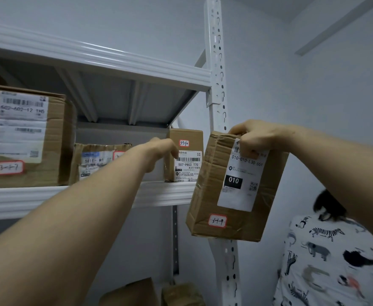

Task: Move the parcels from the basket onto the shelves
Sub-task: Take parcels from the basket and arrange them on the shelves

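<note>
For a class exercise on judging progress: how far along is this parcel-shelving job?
Done: a large brown cardboard box, a crumpled cardboard parcel and a small upright cardboard box sit on the white metal shelf. In hand: the right hand grips a taped brown cardboard parcel by its top; the left hand is at the small box's edge. Left: shelving that parcel; the basket is unseen.

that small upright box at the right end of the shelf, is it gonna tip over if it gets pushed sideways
Probably tippy: the small box stands on end, taller than wide, near the shelf edge. Likely light, given its size. Its cardboard looks stiff and uncrushed, so a low push from the left hand beside it should slide it.
</note>
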The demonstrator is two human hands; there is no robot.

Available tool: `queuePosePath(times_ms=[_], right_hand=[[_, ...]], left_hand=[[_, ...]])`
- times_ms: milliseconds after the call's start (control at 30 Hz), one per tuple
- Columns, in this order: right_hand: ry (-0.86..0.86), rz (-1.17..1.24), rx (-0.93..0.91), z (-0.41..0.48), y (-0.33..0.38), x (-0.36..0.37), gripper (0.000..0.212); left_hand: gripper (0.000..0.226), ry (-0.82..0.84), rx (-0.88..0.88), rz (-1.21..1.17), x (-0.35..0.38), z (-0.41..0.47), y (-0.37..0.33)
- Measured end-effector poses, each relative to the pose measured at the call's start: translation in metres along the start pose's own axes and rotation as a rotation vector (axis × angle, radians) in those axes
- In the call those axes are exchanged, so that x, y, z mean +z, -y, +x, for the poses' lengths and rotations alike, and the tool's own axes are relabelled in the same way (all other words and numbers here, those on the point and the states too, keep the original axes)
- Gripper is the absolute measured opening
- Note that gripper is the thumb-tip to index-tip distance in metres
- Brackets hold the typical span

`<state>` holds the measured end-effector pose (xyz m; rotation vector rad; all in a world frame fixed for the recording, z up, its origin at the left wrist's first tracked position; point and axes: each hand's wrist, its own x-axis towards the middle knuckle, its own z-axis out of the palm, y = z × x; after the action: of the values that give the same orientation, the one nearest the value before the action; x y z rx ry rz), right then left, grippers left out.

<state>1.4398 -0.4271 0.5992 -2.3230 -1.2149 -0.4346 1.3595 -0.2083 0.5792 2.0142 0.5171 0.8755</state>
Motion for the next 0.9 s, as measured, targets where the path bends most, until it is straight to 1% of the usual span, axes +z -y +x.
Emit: queuePosePath(times_ms=[67, 133, 267, 333, 400, 533, 633, 767, 833, 900], right_hand=[[0.000, 0.007, 0.007, 0.005, -0.001, 0.001, 0.044], [0.002, 0.011, 0.008, 0.010, 0.000, 0.001, 0.041], [-0.013, 0.003, -0.010, 0.017, 0.005, 0.003, 0.034], [-0.009, 0.005, -0.022, 0.017, 0.003, 0.005, 0.035], [0.016, 0.005, -0.030, 0.015, -0.001, 0.006, 0.035], [0.045, 0.001, -0.056, 0.009, -0.011, 0.001, 0.043], [0.029, 0.032, -0.101, 0.007, -0.016, -0.006, 0.040], [-0.010, 0.083, -0.197, 0.006, -0.013, -0.016, 0.044], [-0.041, 0.124, -0.252, 0.007, -0.007, -0.020, 0.041], [-0.093, 0.176, -0.298, 0.010, 0.000, -0.024, 0.034]], left_hand=[[0.073, 0.051, -0.013, 0.015, 0.005, 0.009, 0.004], [0.068, 0.090, -0.021, 0.042, 0.009, 0.016, 0.007], [0.040, 0.123, -0.036, 0.085, 0.009, 0.017, 0.011], [0.034, 0.171, -0.042, 0.079, 0.009, 0.010, 0.009], [0.030, 0.180, -0.022, 0.055, 0.010, -0.002, 0.005], [0.028, 0.080, 0.053, 0.024, 0.010, -0.032, -0.014], [0.040, -0.030, 0.091, 0.018, 0.002, -0.055, -0.031], [0.048, -0.212, 0.108, 0.066, -0.021, -0.086, -0.044], [0.049, -0.309, 0.105, 0.075, -0.035, -0.104, -0.048], [0.046, -0.364, 0.080, 0.074, -0.049, -0.119, -0.050]])
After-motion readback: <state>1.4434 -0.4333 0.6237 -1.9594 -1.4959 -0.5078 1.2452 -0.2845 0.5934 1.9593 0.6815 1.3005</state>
